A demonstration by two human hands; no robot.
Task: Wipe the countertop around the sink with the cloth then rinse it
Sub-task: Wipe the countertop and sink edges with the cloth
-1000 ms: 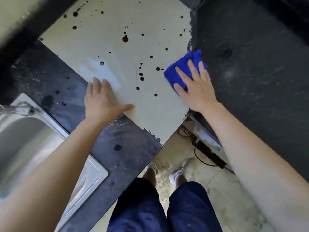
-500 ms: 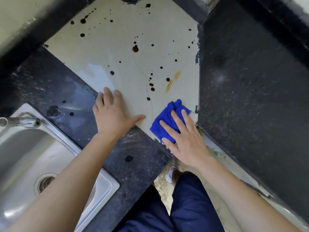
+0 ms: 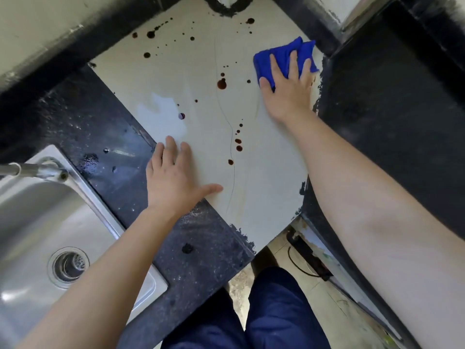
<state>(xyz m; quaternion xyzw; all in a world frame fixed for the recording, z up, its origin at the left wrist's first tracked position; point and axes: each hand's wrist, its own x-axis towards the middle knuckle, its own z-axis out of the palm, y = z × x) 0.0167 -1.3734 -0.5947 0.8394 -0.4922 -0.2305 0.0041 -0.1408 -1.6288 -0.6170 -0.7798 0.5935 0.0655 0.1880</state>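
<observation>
A folded blue cloth [image 3: 281, 55] lies at the far right of the pale corner section of the countertop [image 3: 201, 102], close to the black slab on the right. My right hand [image 3: 286, 89] presses flat on the cloth with straight fingers spread over it. My left hand [image 3: 173, 180] rests palm down, fingers straight, on the near left part of the pale surface at its seam with the dark counter [image 3: 118, 157]. Several dark brown drops [image 3: 222, 84] dot the pale surface. The steel sink [image 3: 32, 222] sits at the lower left.
A metal tap spout [image 3: 32, 170] reaches over the sink's far rim, and the drain [image 3: 68, 267] shows in the basin. A black counter slab [image 3: 392, 102] runs along the right. A wet patch [image 3: 163, 114] lies left of centre. My legs [image 3: 251, 313] and the floor show below.
My right hand has slid the cloth from the near edge of the pale surface to its far right corner. The yellowish smear seen half a second ago is gone. My left hand stays put.
</observation>
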